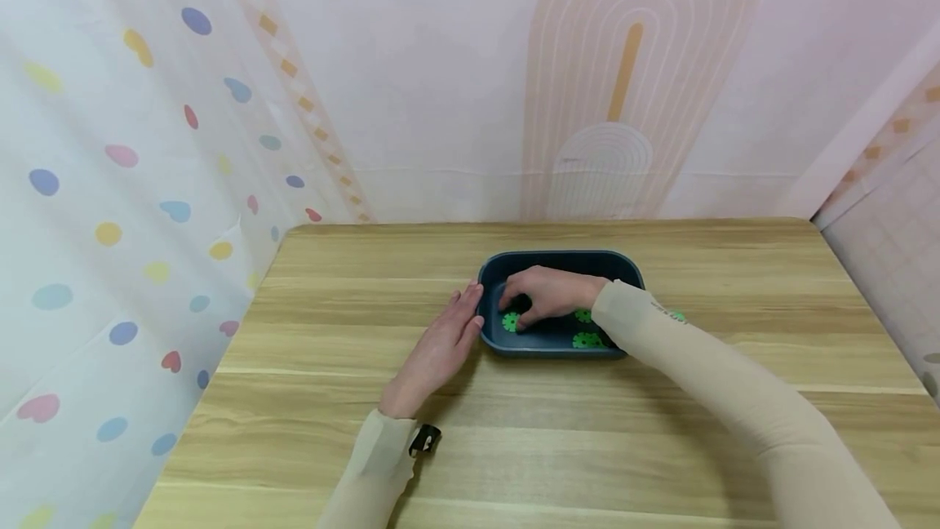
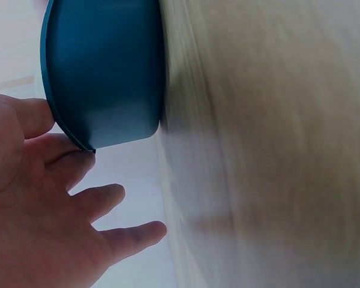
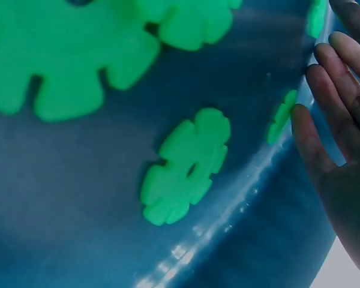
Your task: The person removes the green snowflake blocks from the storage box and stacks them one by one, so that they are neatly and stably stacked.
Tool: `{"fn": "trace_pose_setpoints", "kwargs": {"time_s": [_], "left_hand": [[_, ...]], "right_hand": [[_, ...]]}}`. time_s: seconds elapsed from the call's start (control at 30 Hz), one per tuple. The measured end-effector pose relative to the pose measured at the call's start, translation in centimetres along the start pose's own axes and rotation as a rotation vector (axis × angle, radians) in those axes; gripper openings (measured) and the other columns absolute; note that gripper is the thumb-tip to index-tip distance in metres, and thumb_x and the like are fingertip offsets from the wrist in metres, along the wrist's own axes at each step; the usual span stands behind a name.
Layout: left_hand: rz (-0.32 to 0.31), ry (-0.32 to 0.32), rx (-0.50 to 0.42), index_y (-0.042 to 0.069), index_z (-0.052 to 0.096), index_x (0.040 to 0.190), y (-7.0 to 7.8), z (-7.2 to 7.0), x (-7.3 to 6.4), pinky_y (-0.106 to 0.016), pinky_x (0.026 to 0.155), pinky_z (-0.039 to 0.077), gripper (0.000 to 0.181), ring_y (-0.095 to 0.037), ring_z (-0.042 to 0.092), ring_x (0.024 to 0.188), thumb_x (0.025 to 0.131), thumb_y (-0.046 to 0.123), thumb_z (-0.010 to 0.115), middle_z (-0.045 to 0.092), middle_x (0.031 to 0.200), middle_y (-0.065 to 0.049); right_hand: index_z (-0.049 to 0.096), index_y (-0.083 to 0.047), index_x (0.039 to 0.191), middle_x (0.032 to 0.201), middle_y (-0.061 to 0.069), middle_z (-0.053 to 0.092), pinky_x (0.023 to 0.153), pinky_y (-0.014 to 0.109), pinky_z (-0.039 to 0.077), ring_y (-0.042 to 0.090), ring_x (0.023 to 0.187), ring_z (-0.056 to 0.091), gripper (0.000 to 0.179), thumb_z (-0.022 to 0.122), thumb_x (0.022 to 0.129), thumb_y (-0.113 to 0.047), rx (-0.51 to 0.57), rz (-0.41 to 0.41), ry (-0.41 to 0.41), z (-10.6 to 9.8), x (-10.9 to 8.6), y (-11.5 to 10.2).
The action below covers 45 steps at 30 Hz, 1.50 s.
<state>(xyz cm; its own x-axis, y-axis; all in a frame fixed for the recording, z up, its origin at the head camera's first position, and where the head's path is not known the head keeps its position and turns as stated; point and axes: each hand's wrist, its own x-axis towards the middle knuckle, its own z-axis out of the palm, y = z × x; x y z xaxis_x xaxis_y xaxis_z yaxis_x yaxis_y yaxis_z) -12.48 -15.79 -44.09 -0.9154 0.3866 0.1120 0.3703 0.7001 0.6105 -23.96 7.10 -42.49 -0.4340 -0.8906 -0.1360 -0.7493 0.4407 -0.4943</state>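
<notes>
A dark blue oblong basin (image 1: pixel 556 353) stands on the table, with several flat green notched discs (image 1: pixel 587 340) on its floor. My right hand (image 1: pixel 551 292) reaches down into the basin's left part, fingers bent over one green disc (image 1: pixel 510 322). In the right wrist view, the thumb tip is right at the edge of a green disc (image 3: pixel 282 117), and the fingers spread apart along the basin wall. My left hand (image 1: pixel 441 341) lies against the basin's left end. Seen from the left wrist, its thumb and forefinger touch the rim while the other fingers stretch out loosely.
The wood-grain table (image 1: pixel 330 447) spreads around the basin. Another green piece (image 1: pixel 677 316) shows just beyond the right sleeve, outside the basin. A patterned curtain (image 1: pixel 441 88) hangs behind the table's far edge and along its left side. A black strap (image 1: pixel 424 440) sits by the left cuff.
</notes>
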Motion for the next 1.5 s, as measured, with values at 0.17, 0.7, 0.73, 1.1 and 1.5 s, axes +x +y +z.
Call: {"fn": "trace_pose_setpoints", "kwargs": {"time_s": [0.17, 0.7, 0.73, 1.1, 1.5], "left_hand": [[0.005, 0.004, -0.003, -0.001, 0.033, 0.160, -0.1, -0.1, 0.0, -0.051, 0.124, 0.023, 0.053, -0.039, 0.026, 0.154, 0.113, 0.021, 0.043, 0.028, 0.167, -0.015], [0.002, 0.005, -0.015, 0.002, 0.032, 0.161, -0.2, -0.2, -0.2, -0.047, 0.125, 0.023, 0.052, -0.036, 0.026, 0.155, 0.114, 0.023, 0.042, 0.027, 0.168, -0.012], [0.002, 0.004, -0.015, 0.002, 0.032, 0.161, -0.2, -0.2, -0.2, -0.047, 0.125, 0.023, 0.052, -0.036, 0.026, 0.155, 0.114, 0.023, 0.042, 0.028, 0.168, -0.012], [-0.004, -0.004, -0.016, 0.002, 0.032, 0.161, -0.3, -0.2, -0.3, -0.047, 0.125, 0.023, 0.053, -0.037, 0.025, 0.155, 0.114, 0.023, 0.042, 0.027, 0.168, -0.013], [-0.002, -0.001, -0.013, 0.002, 0.033, 0.161, -0.3, 0.1, 0.3, -0.049, 0.125, 0.024, 0.053, -0.038, 0.026, 0.154, 0.113, 0.023, 0.043, 0.028, 0.167, -0.012]], "right_hand": [[0.073, -0.009, 0.126, 0.129, 0.003, 0.066, 0.105, 0.036, 0.050, 0.016, 0.119, 0.061, 0.038, 0.082, 0.091, -0.022, -0.011, -0.001, -0.007, 0.4, 0.3, 0.1], [0.076, -0.014, 0.114, 0.120, -0.001, 0.065, 0.102, 0.034, 0.051, 0.014, 0.111, 0.060, 0.026, 0.084, 0.090, -0.022, -0.044, -0.009, 0.000, 0.6, 0.5, 0.0], [0.076, -0.014, 0.113, 0.118, -0.002, 0.064, 0.101, 0.034, 0.051, 0.014, 0.108, 0.060, 0.026, 0.084, 0.090, -0.022, -0.049, -0.008, 0.002, 0.6, 0.5, -0.1], [0.072, -0.015, 0.117, 0.110, -0.006, 0.064, 0.092, 0.029, 0.053, 0.010, 0.096, 0.058, 0.025, 0.078, 0.093, -0.021, -0.058, 0.075, -0.010, -0.1, 0.5, -0.6], [0.070, -0.012, 0.128, 0.122, -0.001, 0.064, 0.102, 0.036, 0.051, 0.016, 0.108, 0.060, 0.034, 0.075, 0.096, -0.023, -0.040, 0.119, 0.027, -2.8, -1.6, -1.5]]}}
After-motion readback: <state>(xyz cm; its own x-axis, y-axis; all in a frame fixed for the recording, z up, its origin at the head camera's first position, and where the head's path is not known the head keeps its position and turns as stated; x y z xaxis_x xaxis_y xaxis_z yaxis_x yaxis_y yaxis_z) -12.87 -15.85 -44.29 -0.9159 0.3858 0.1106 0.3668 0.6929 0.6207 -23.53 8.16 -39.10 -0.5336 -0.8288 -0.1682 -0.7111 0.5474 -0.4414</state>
